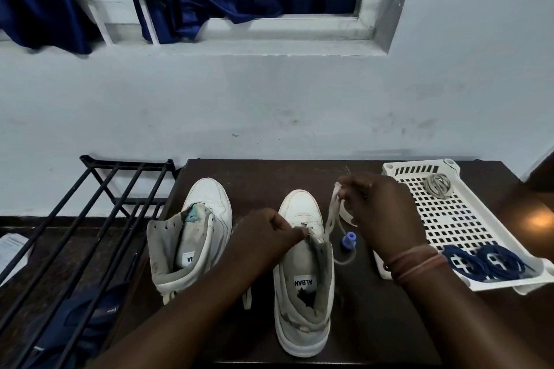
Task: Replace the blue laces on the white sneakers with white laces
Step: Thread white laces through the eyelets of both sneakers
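Note:
Two white high-top sneakers stand on a dark table (257,177), toes pointing away from me. The left sneaker (192,234) has no lace and its tongue is pulled up. My left hand (263,237) pinches the tongue and eyelet edge of the right sneaker (302,272). My right hand (377,210) holds a white lace (331,219) up beside that shoe's toe; the lace runs down to the eyelets. The blue laces (485,262) lie bundled in the near corner of a white perforated tray (443,219).
A second coiled pale lace (437,186) lies at the tray's far end. A small blue plastic piece (349,240) sits on the table between shoe and tray. A black metal rack (90,219) stands left of the table, and a wall is close behind.

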### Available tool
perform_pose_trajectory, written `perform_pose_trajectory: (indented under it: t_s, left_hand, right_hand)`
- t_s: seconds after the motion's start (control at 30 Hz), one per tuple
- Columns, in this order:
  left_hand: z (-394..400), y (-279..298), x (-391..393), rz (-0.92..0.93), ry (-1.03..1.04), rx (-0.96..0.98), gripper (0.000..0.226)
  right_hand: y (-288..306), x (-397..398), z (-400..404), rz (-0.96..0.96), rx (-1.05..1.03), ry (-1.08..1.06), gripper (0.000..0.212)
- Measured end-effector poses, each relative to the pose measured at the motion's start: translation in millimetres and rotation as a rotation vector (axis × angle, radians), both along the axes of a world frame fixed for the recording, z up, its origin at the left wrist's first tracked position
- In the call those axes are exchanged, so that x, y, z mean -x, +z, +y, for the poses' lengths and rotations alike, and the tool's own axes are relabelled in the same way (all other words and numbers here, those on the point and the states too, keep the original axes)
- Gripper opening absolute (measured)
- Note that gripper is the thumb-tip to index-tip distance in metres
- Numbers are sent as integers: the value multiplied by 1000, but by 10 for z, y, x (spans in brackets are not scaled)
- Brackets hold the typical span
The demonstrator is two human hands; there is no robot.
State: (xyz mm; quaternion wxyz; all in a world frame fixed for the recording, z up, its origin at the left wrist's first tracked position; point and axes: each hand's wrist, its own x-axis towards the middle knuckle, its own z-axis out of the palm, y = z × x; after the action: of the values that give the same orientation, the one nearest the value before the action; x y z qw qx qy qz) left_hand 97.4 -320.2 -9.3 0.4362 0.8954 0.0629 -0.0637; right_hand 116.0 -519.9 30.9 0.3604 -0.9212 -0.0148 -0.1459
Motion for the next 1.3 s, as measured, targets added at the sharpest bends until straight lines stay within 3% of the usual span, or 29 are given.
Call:
perform_pose_trajectory:
  t_s: [0.1,0.2,0.33,0.37,0.43,0.53,0.6,0.77,0.83,1.0,1.1,1.3]
  left_hand:
    - [29,-37,41,89,-22,-20,34]
    - [76,-72,0,109,-32,39,28]
    - [101,-125,-4,140,-50,185,54]
    - [107,-156,-4,136,-53,201,54]
    - [107,-196,-7,140,-18,230,34]
    - [93,-220,-15,177,30,312,15]
    - [90,-232,-17,191,57,342,17]
    - [107,-252,-11,219,78,368,15]
    - [110,-265,-9,242,88,407,10]
    - [83,-250,10,264,120,485,26]
    - [86,-253,5,262,129,472,13]
    - [105,-262,-13,263,111,456,13]
  right_hand:
    - [8,34,57,-76,35,52,22]
    - [-41,35,169,39,-94,132,17]
    - [-121,50,254,201,-258,233,21]
    - [-150,59,273,231,-249,255,23]
    - [-195,80,310,256,-158,264,26]
    - [-247,74,349,188,7,241,12]
    - [-311,79,374,156,85,268,6]
    - [-491,85,428,147,187,255,23]
    - [-526,76,445,148,210,247,21]
    - [-548,95,507,125,172,210,10]
    - [-562,75,515,140,172,220,12]
    - [-553,74,546,172,210,265,12]
